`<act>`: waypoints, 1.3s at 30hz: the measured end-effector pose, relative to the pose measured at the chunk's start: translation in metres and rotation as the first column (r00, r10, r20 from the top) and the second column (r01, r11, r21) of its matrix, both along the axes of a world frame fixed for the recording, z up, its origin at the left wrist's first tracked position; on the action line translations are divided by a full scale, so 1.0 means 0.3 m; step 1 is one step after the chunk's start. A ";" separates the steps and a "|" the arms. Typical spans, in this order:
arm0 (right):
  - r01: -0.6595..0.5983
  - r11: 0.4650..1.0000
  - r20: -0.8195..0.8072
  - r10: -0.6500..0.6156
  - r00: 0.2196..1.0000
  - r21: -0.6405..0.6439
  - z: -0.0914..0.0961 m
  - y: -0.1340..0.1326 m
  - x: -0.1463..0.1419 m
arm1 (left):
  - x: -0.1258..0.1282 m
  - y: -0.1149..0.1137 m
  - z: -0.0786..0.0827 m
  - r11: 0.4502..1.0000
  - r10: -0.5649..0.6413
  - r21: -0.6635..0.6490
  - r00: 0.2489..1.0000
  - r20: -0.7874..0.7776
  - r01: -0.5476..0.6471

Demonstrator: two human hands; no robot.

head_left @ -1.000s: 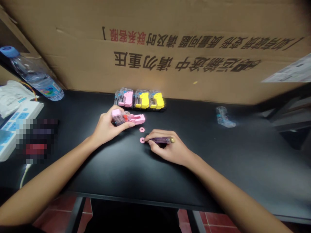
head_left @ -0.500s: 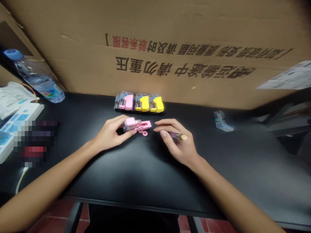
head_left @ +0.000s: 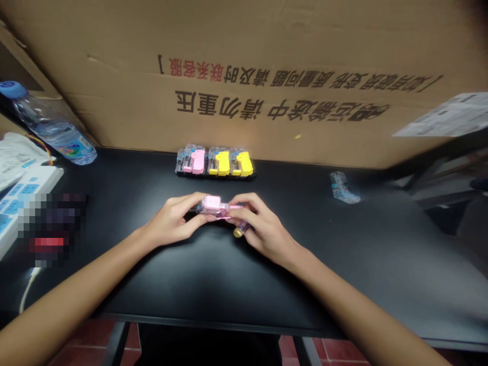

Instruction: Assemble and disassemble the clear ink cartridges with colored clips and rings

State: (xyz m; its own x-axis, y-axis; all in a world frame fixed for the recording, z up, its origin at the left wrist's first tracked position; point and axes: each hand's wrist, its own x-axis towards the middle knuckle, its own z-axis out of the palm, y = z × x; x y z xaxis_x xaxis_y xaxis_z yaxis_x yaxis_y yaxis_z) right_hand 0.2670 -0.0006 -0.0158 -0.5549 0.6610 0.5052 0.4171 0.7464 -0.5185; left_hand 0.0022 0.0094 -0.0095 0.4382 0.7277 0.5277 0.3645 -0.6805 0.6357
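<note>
My left hand [head_left: 171, 221] grips the left end of a small plastic piece [head_left: 212, 203] between thumb and fingers. This piece is clear with pink parts, and a pink block faces up. My right hand [head_left: 263, 223] has its fingertips closed at the pink right end of the same piece. Tucked in that hand is a slim purple see-through tool [head_left: 239, 232] with a gold end pointing down towards me. My right fingers cover most of the piece's pink tail.
Behind my hands a black holder [head_left: 229, 177] carries several clear plastic pieces with pink [head_left: 197, 161] or yellow [head_left: 242, 163] parts. To the right lies another clear piece [head_left: 343, 188]. A water bottle [head_left: 72, 140], a white power strip [head_left: 26, 193] and a large cardboard box [head_left: 267, 30] bound the table.
My right hand has moved left and closed at the pink end of the piece. The tool's gold end has swung down and left. The small pink rings by the piece are now hidden.
</note>
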 end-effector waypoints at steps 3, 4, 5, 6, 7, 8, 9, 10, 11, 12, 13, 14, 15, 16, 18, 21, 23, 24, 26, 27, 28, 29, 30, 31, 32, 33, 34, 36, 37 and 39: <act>-0.021 0.999 -0.024 0.021 0.999 -0.031 0.013 -0.003 0.001 | -0.002 0.002 0.002 0.999 -0.024 -0.027 1.000 -0.009 0.024; -0.025 0.999 -0.046 0.023 0.999 -0.045 0.018 -0.004 0.001 | -0.003 0.002 0.004 0.999 -0.035 -0.030 0.999 -0.010 0.035; -0.020 0.998 -0.070 0.015 0.997 -0.061 0.024 -0.004 0.001 | -0.003 0.001 0.006 0.998 -0.048 -0.032 0.999 -0.012 0.047; -0.006 0.997 -0.093 -0.001 0.996 -0.078 0.029 -0.003 0.001 | -0.003 0.000 0.008 0.998 -0.061 -0.036 0.998 -0.016 0.060; 0.010 0.995 -0.111 -0.020 0.994 -0.095 0.033 -0.002 0.001 | -0.002 -0.001 0.011 0.996 -0.075 -0.041 0.997 -0.022 0.074; 0.021 0.994 -0.119 -0.034 0.992 -0.108 0.036 0.000 0.002 | -0.002 -0.003 0.014 0.995 -0.091 -0.042 0.996 -0.026 0.090; 0.024 0.993 -0.117 -0.037 0.992 -0.116 0.037 0.002 0.002 | -0.002 -0.005 0.016 0.993 -0.110 -0.041 0.993 -0.031 0.108; 0.017 0.993 -0.111 -0.030 0.993 -0.116 0.038 0.004 0.003 | -0.001 -0.006 0.018 0.991 -0.129 -0.038 0.991 -0.036 0.127; 0.003 0.994 -0.105 -0.015 0.994 -0.110 0.038 0.005 0.003 | -0.001 -0.008 0.019 0.989 -0.147 -0.033 0.988 -0.041 0.145; -0.010 0.995 -0.101 0.000 0.995 -0.098 0.037 0.005 0.002 | 0.000 -0.009 0.020 0.987 -0.161 -0.024 0.986 -0.045 0.160; -0.011 0.996 -0.099 0.002 0.995 -0.086 0.036 0.003 0.001 | 0.000 -0.009 0.021 0.985 -0.170 -0.014 0.984 -0.051 0.169; -0.002 0.997 -0.097 -0.005 0.995 -0.073 0.035 0.001 -0.001 | 0.000 -0.009 0.022 0.985 -0.172 0.000 0.983 -0.057 0.172; 0.011 0.998 -0.094 -0.016 0.995 -0.060 0.035 -0.001 -0.003 | 0.000 -0.009 0.023 0.985 -0.168 0.016 0.984 -0.065 0.170; 0.022 0.999 -0.089 -0.027 0.996 -0.048 0.035 -0.004 -0.005 | 0.000 -0.009 0.024 0.985 -0.165 0.038 0.984 -0.072 0.168; 0.036 0.999 -0.079 -0.038 0.996 -0.028 0.037 -0.009 -0.008 | -0.001 -0.007 0.027 0.982 -0.164 0.081 0.982 -0.093 0.172; 0.036 0.999 -0.059 -0.035 0.998 0.005 0.043 -0.014 -0.010 | -0.004 -0.005 0.031 0.974 -0.175 0.125 0.977 -0.123 0.190; 0.040 0.999 -0.037 -0.039 0.999 0.020 0.047 -0.015 -0.010 | -0.006 -0.004 0.031 0.971 -0.178 0.138 0.975 -0.134 0.196; 0.042 0.999 -0.027 -0.042 0.999 0.025 0.049 -0.015 -0.010 | -0.007 -0.004 0.030 0.970 -0.179 0.143 0.974 -0.138 0.198; 0.046 0.999 -0.017 -0.045 0.999 0.030 0.052 -0.016 -0.011 | -0.009 -0.004 0.027 0.968 -0.178 0.152 0.974 -0.143 0.200; 0.046 0.998 -0.018 -0.046 0.999 0.033 0.054 -0.016 -0.012 | -0.009 -0.004 0.026 0.967 -0.177 0.158 0.974 -0.144 0.200; 0.047 0.998 -0.020 -0.046 0.999 0.037 0.055 -0.017 -0.013 | -0.010 -0.004 0.024 0.966 -0.176 0.166 0.974 -0.145 0.199; 0.047 0.998 -0.021 -0.047 0.999 0.041 0.056 -0.018 -0.015 | -0.010 -0.004 0.022 0.964 -0.174 0.174 0.974 -0.147 0.199; 0.050 0.998 -0.022 -0.049 0.999 0.047 0.057 -0.018 -0.016 | -0.010 -0.004 0.021 0.963 -0.172 0.182 0.974 -0.148 0.198; 0.052 0.997 -0.022 -0.050 0.998 0.054 0.058 -0.019 -0.018 | -0.010 -0.004 0.020 0.962 -0.170 0.188 0.975 -0.147 0.196; 0.054 0.997 -0.022 -0.053 0.998 0.063 0.058 -0.020 -0.020 | -0.010 -0.004 0.019 0.962 -0.168 0.192 0.975 -0.145 0.194; 0.055 0.996 -0.021 -0.054 0.998 0.073 0.059 -0.020 -0.021 | -0.010 -0.003 0.018 0.962 -0.166 0.195 0.976 -0.142 0.192; 0.057 0.995 -0.021 -0.055 0.998 0.085 0.059 -0.020 -0.022 | -0.009 -0.003 0.017 0.961 -0.166 0.200 0.976 -0.139 0.192; 0.057 0.992 -0.024 -0.055 0.998 0.109 0.058 -0.019 -0.023 | -0.009 -0.002 0.016 0.959 -0.166 0.210 0.976 -0.138 0.193; 0.056 0.991 -0.024 -0.054 0.998 0.118 0.057 -0.019 -0.024 | -0.009 -0.001 0.016 0.958 -0.166 0.213 0.976 -0.141 0.194; 0.055 0.990 -0.025 -0.053 0.998 0.130 0.056 -0.018 -0.024 | -0.010 0.001 0.017 0.956 -0.166 0.218 0.975 -0.147 0.196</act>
